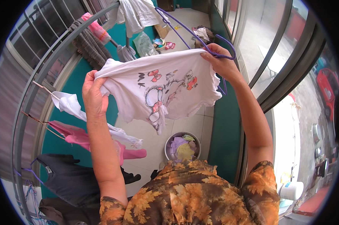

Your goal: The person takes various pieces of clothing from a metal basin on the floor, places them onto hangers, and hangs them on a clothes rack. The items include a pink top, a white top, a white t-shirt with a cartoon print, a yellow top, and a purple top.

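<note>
A white printed T-shirt (183, 95) is stretched sideways in front of me, with a cartoon figure, a red bow and black marks on it. My left hand (95, 94) pinches one end of the cloth between thumb and fingers. At the other end, my right hand (220, 60) grips the shirt's edge. A purple clothes hanger (176, 24) is also in my right hand, its hook curving out past the knuckles. Part of the hanger passes behind the shirt, where the cloth hides it.
A metal basin (166, 149) with damp-looking clothes stands on the tiled floor below. Left, a curved metal rail (26, 112) carries hung garments, among them a dark shirt (71, 180) and a pink garment (74, 135). On the right runs a window frame (287, 67). A plastic bag (144, 45) lies farther off.
</note>
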`<action>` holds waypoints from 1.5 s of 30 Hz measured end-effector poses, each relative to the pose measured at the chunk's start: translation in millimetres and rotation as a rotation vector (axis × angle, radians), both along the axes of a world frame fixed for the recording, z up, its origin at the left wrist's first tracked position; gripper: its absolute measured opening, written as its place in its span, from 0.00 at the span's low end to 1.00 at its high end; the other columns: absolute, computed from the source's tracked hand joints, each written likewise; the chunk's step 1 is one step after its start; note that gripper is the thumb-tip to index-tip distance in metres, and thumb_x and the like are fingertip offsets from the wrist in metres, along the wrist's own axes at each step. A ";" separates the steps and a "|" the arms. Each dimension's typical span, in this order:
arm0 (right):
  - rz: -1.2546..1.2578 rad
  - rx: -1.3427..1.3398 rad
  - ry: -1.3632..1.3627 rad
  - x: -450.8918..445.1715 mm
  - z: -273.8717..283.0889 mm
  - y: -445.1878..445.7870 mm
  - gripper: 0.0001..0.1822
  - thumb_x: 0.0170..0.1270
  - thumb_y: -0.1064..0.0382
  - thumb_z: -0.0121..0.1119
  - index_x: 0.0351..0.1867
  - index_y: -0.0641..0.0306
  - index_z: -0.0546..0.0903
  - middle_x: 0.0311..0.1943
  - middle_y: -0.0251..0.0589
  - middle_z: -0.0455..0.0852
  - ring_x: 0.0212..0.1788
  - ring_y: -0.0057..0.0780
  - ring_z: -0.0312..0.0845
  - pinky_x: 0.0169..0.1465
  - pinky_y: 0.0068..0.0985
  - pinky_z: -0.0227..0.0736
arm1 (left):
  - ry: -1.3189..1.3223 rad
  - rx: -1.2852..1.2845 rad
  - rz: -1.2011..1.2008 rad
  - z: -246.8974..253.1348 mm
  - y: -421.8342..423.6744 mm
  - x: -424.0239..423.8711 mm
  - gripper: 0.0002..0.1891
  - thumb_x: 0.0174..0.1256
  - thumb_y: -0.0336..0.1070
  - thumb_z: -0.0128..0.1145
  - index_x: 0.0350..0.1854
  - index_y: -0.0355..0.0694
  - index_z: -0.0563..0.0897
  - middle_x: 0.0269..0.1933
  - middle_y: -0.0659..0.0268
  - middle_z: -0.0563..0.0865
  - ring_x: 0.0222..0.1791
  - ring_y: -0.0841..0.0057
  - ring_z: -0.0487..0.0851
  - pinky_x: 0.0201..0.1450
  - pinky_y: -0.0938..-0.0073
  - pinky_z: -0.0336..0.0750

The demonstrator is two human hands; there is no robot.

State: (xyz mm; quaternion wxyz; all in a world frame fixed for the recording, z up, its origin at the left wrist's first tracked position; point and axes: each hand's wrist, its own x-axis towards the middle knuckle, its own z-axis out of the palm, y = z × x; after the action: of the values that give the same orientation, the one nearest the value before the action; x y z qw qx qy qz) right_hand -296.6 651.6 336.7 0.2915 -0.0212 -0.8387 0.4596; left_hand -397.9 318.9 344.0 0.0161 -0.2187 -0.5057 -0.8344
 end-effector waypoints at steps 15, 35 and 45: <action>-0.027 0.029 -0.071 2.5 -9.2 14.1 0.09 0.56 0.62 0.59 0.33 0.64 0.75 0.25 0.29 0.74 0.29 0.16 0.66 0.33 0.16 0.63 | -0.040 0.104 -0.195 4.2 14.9 -13.2 0.18 0.45 0.14 0.45 0.39 0.40 0.70 0.45 0.55 0.77 0.47 0.68 0.75 0.57 0.68 0.65; 0.288 -0.412 -0.556 30.6 -56.2 18.2 0.16 0.46 0.65 0.69 0.35 0.63 0.76 0.19 0.28 0.73 0.18 0.13 0.61 0.20 0.13 0.56 | -0.040 0.172 -0.396 1.2 37.9 13.4 0.23 0.43 0.14 0.41 0.45 0.38 0.71 0.46 0.58 0.77 0.49 0.68 0.75 0.58 0.65 0.67; 0.100 -0.480 -0.276 23.5 -67.6 2.1 0.06 0.57 0.65 0.60 0.29 0.62 0.75 0.16 0.27 0.71 0.16 0.13 0.62 0.20 0.13 0.60 | -0.033 0.154 -0.384 -2.7 34.6 9.2 0.21 0.47 0.13 0.41 0.45 0.37 0.71 0.47 0.50 0.77 0.51 0.57 0.76 0.58 0.51 0.68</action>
State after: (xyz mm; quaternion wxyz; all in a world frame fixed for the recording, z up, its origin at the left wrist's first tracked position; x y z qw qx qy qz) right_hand -273.1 653.6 269.1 0.1379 -0.1105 -0.7376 0.6517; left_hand -388.8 353.5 341.4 -0.1347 -0.2954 -0.3896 -0.8618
